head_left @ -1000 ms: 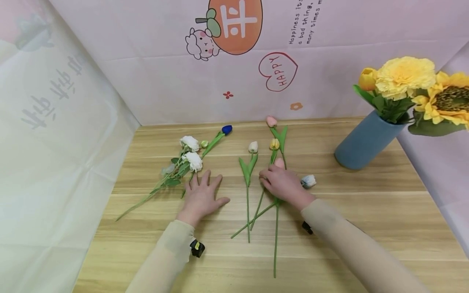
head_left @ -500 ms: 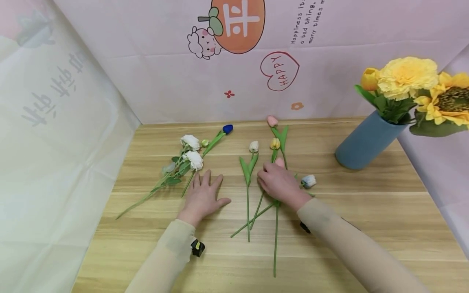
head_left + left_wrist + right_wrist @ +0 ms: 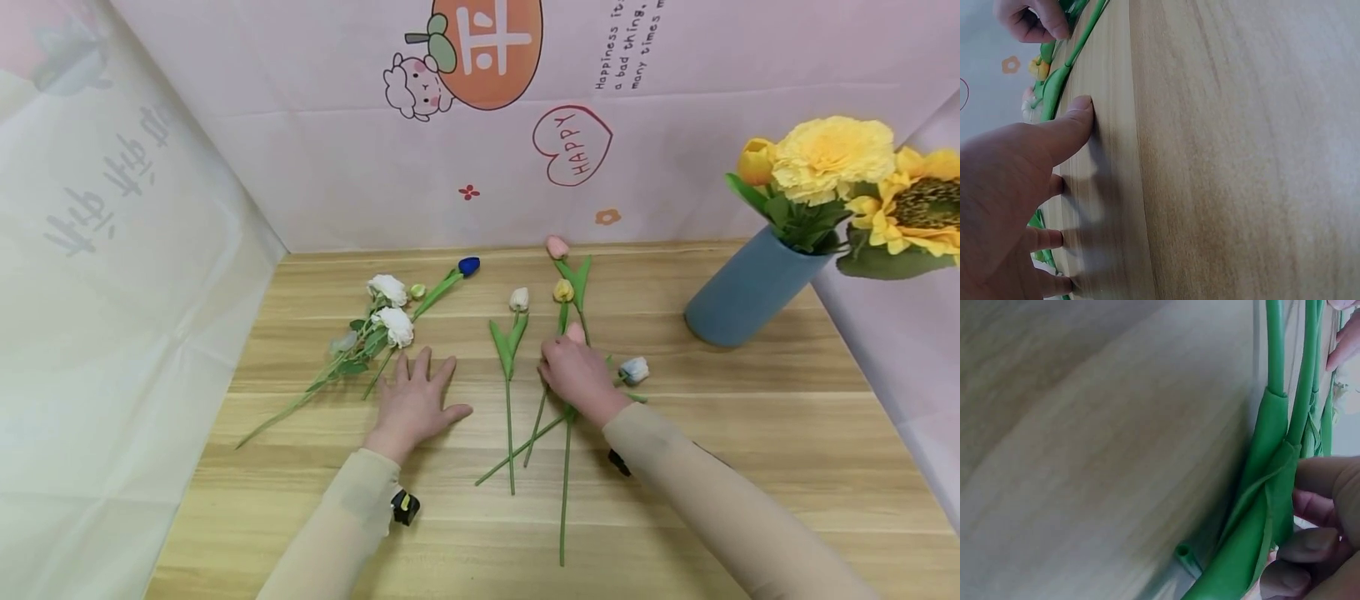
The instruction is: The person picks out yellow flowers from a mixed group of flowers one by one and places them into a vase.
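Note:
My right hand pinches the yellow tulip below its bloom, its curled fingers covering part of the stem. Partly hidden under that hand is a pink tulip; a pale blue tulip lies just right of it. In the right wrist view the fingers curl beside green leaves. My left hand is spread with its fingertips down on the wooden table, nearest the stem of the dark blue tulip. A white tulip lies between both hands.
Another pink tulip lies at the table's back edge. A white-flowered spray lies on the left. At right stands a blue vase with a yellow carnation-like bloom and a sunflower. Printed cloth hangs behind.
My right hand has shifted slightly right, and the yellow tulip's stem end has swung right with it. The dark blue tulip has shifted a little. My left hand stays in place.

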{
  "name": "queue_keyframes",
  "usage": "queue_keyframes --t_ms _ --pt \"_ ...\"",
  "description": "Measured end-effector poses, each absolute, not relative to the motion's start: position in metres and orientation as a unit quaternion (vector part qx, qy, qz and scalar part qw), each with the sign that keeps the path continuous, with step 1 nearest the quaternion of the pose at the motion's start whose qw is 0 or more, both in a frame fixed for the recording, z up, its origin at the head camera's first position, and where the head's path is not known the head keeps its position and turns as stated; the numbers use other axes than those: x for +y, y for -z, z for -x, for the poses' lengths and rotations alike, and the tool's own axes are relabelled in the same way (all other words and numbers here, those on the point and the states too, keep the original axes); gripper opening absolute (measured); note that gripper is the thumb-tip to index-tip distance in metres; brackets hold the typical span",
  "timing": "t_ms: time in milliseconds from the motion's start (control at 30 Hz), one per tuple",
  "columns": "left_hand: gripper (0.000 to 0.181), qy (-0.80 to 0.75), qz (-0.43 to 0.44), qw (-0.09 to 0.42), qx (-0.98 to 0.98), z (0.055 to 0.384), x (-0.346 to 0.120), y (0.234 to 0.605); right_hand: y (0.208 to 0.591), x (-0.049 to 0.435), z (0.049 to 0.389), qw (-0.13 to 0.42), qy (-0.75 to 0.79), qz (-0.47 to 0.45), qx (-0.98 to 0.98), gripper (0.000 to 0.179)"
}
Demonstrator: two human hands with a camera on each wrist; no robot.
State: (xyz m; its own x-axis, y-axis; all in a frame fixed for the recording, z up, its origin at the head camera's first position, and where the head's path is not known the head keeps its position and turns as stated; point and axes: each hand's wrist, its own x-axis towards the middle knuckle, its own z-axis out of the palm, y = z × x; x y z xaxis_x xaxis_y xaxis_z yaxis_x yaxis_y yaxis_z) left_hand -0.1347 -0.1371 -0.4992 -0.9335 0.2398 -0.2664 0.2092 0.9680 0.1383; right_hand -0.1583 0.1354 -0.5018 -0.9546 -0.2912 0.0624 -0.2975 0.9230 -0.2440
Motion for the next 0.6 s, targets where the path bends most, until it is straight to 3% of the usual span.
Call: queue_keyframes --t_ms 367,600 --pt "0.089 -0.045 -0.118 0.144 0.981 0.135 -0.137 0.501 0.494 0.142 0.165 -0.008 -0.291 -0.046 -0.956 0.002" --pt "0.089 -0.048 -0.12 0.142 0.981 0.135 -0.137 0.502 0.474 0.152 0.169 -0.027 -0.358 -0.019 -0.933 0.012"
